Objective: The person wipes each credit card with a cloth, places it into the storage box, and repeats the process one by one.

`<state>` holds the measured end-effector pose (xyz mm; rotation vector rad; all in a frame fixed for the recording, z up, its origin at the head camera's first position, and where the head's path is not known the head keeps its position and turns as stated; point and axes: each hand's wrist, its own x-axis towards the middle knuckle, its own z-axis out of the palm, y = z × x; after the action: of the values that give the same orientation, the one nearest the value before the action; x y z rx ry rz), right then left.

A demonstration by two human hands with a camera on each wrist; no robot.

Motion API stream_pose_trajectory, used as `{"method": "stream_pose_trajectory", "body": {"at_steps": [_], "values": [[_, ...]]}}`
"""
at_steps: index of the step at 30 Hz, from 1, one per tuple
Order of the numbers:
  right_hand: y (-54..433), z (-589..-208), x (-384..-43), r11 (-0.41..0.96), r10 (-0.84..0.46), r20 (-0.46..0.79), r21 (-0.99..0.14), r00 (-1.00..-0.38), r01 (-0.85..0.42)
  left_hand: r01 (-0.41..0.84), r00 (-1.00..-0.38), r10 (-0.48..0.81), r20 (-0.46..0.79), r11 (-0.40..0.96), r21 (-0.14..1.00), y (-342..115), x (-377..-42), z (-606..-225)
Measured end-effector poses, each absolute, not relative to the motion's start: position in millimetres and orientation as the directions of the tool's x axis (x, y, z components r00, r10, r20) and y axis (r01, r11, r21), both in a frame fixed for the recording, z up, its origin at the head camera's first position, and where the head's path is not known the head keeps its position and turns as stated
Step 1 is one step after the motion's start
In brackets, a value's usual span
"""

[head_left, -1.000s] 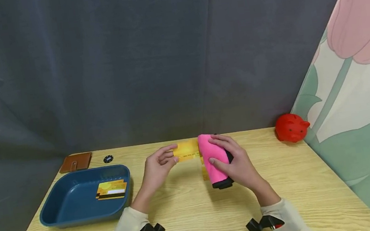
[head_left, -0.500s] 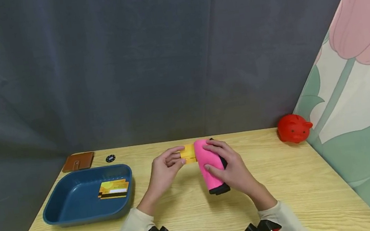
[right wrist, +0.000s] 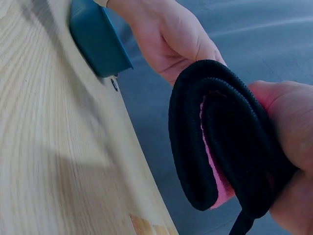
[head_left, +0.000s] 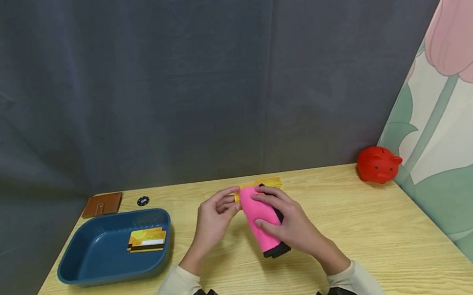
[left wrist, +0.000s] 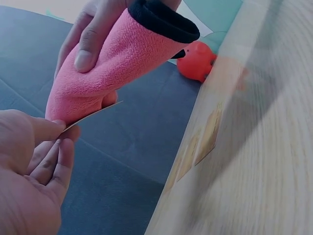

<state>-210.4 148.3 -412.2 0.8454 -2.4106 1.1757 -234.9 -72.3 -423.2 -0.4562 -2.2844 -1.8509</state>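
Observation:
My right hand (head_left: pixel 286 215) grips a folded pink cloth (head_left: pixel 258 223) with black edging, held above the table. At the cloth's upper left, my left hand (head_left: pixel 212 219) pinches a yellow card (head_left: pixel 237 197) between thumb and fingers. Seen from the left wrist, the card's thin edge (left wrist: pixel 95 113) runs along the underside of the cloth, while most of its face is hidden. The right wrist view shows the cloth's black end (right wrist: pixel 230 142) folded in layers. Behind the cloth, another yellow card (head_left: pixel 273 182) lies on the table; the left wrist view has several there.
A blue tray (head_left: pixel 68 274) at left holds yellow cards (head_left: pixel 146 240) with a dark stripe. Beyond it lie a brown wallet (head_left: pixel 103 204) and a black chip (head_left: pixel 143 201). At the back right stands a red piggy bank (head_left: pixel 378 164). A dark curtain (head_left: pixel 176 86) hangs behind the table.
The right hand has brought the cloth leftward, up to the left hand. The pinched card, earlier sticking out widely, is now mostly behind the cloth. A card on the table has come into view.

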Motion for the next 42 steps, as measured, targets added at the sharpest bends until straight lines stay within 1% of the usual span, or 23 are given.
{"method": "stream_pose_trajectory", "body": {"at_steps": [5, 9, 18, 23, 27, 30, 34, 38, 42], "values": [[155.9, -409.4, -213.7, 0.523, -0.317, 0.507, -0.612, -0.802, -0.593, 0.351, -0.935, 0.136, 0.329, 0.21, 0.912, -71.9, -233.0, -420.6], [168.7, -410.0, -220.9, 0.552, -0.263, 0.508, -0.618, -0.82, -0.56, 0.36, -0.931, 0.15, 0.334, 0.205, 0.91, -72.7, -231.2, -418.4], [196.2, -408.2, -231.4, 0.588, -0.166, 0.518, -0.631, -0.839, -0.506, 0.311, -0.949, 0.117, 0.292, 0.215, 0.926, -83.3, -232.7, -412.5], [202.8, -406.7, -231.3, 0.566, -0.152, 0.519, -0.652, -0.841, -0.505, 0.3, -0.953, 0.114, 0.28, 0.234, 0.925, -86.6, -234.2, -411.7], [205.0, -406.1, -230.6, 0.559, -0.149, 0.52, -0.657, -0.841, -0.505, 0.259, -0.964, 0.121, 0.236, 0.224, 0.94, -87.3, -233.9, -411.4], [205.7, -405.7, -230.1, 0.553, -0.146, 0.519, -0.663, -0.842, -0.505, 0.244, -0.966, 0.143, 0.217, 0.215, 0.946, -87.4, -233.4, -411.3], [206.3, -405.3, -230.0, 0.548, -0.146, 0.52, -0.666, -0.842, -0.506, 0.245, -0.963, 0.171, 0.208, 0.235, 0.941, -87.5, -233.8, -411.7], [207.0, -405.1, -230.2, 0.537, -0.149, 0.519, -0.673, -0.842, -0.509, 0.247, -0.964, 0.164, 0.21, 0.255, 0.935, -88.2, -234.8, -412.9], [207.8, -405.2, -230.9, 0.533, -0.153, 0.522, -0.672, -0.839, -0.514, 0.242, -0.967, 0.136, 0.216, 0.218, 0.945, -88.5, -236.0, -412.2]]}}
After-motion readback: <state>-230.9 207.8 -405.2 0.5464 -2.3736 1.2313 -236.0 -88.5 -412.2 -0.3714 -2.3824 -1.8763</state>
